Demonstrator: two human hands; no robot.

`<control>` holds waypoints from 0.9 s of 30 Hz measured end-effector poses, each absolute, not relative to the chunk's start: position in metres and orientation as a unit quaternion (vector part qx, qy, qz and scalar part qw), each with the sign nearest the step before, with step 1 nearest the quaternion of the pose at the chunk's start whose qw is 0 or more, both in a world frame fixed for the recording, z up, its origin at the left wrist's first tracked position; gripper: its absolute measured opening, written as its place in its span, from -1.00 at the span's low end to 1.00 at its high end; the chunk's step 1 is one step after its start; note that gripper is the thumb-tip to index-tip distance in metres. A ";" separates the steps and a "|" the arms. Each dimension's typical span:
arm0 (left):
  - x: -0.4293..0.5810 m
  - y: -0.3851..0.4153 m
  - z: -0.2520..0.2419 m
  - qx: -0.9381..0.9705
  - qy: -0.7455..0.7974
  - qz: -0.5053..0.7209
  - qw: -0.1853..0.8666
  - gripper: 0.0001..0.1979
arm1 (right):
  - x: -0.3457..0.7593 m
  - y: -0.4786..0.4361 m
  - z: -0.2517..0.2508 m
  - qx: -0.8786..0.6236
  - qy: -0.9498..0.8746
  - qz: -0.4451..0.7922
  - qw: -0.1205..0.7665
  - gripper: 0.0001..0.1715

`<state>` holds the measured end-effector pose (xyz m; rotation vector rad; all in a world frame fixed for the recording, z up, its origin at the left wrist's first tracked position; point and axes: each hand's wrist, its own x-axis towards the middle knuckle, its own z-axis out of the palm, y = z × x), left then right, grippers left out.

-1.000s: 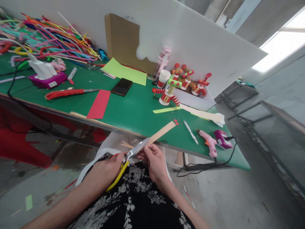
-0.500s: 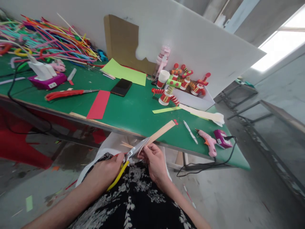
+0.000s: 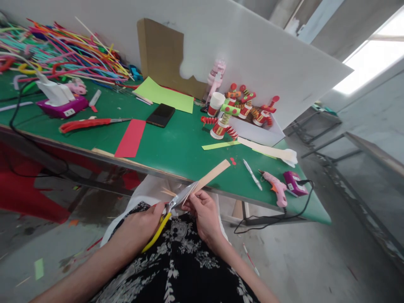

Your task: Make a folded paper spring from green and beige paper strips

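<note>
Low over my lap, my left hand [image 3: 148, 221] is closed on scissors [image 3: 179, 197] with a yellow handle, their metal blades pointing up to the right. The blades lie along a peach paper strip [image 3: 214, 174], which slants up over the table edge. My right hand [image 3: 203, 210] pinches the strip's lower part between thumb and fingers, just beside the blades. A thin cut sliver shows near the right fingers. Small red paper pieces [image 3: 232, 161] lie on the table just past the strip's far end. The left fingers inside the handle are mostly hidden.
On the green table [image 3: 176, 147] lie a phone [image 3: 160, 115], red paper [image 3: 130, 139], a red-handled cutting tool [image 3: 85, 124], a pen [image 3: 252, 174] and a pink glue gun [image 3: 275, 187] with a trailing cable. Paper-cup figures [image 3: 219, 128] stand behind; pipe cleaners [image 3: 78, 50] heap at the left.
The paper strip's far end has drawn back slightly toward me, away from the small red pieces. Both hands and the scissors stay almost in place.
</note>
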<state>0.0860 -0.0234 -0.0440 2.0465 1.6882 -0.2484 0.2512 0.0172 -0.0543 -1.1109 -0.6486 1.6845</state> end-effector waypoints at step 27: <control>0.087 -0.021 -0.042 0.731 0.617 -0.110 0.270 -0.60 | 0.252 0.016 -0.058 -0.459 -0.282 0.701 0.467 -0.49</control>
